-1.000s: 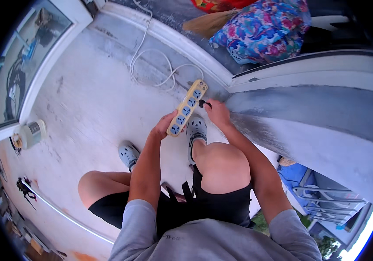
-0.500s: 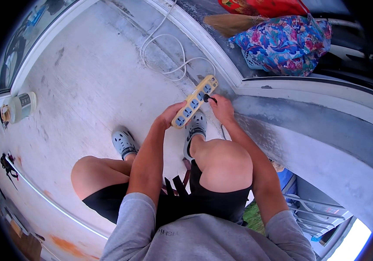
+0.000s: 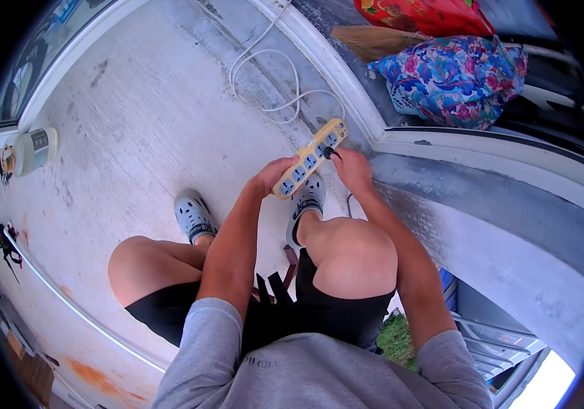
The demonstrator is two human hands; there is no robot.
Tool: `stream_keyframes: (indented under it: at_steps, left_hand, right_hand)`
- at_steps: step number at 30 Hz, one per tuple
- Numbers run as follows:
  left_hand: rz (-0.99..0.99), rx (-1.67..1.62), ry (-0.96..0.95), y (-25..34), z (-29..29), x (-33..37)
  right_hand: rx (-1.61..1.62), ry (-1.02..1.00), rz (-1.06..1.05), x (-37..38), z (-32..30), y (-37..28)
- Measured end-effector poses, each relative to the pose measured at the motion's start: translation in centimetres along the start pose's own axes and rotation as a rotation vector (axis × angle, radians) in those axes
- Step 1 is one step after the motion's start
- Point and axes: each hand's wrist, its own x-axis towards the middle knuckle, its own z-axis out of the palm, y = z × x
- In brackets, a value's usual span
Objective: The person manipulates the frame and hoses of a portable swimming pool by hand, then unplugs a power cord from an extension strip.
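Note:
A yellowish power strip (image 3: 303, 163) with several blue sockets slants up over my right shoe. Round its near left side my left hand (image 3: 275, 176) is closed, the thumb along the edge. My right hand (image 3: 352, 168) pinches a black plug (image 3: 329, 153) against the sockets near the strip's far end. How deep the plug's pins sit cannot be made out. Part of the plug's dark cord (image 3: 350, 204) shows below my right wrist. From the strip's far end a white cable (image 3: 298, 82) runs off in loose loops on the floor.
Beyond the white door frame (image 3: 346, 88) lie a flowered bag (image 3: 452, 82), a red bag (image 3: 421, 15) and a broom head (image 3: 374, 42). A clear plastic jug (image 3: 36, 151) stands at the left. A grey ledge (image 3: 483, 194) borders my right side.
The whole view has shifted slightly. My right hand still holds the plug at the strip, with the plug now seeming closer against the sockets. My left hand keeps its hold.

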Motion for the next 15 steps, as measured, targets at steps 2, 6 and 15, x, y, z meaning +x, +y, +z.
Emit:
stream_keyframes:
  at_steps: [2, 6, 15]
  left_hand:
    - [0.027, 0.036, 0.055, -0.1, 0.1, 0.1]
    - [0.017, 0.020, 0.062, -0.3, 0.0, 0.1]
    - [0.019, 0.001, 0.027, 0.0, -0.1, -0.3]
  right_hand:
    - [-0.042, -0.045, 0.002, 0.3, -0.5, -0.5]
    - [-0.073, -0.108, 0.006, 0.6, -1.2, -1.6]
    - [0.094, 0.019, -0.036, 0.3, 1.0, 0.5]
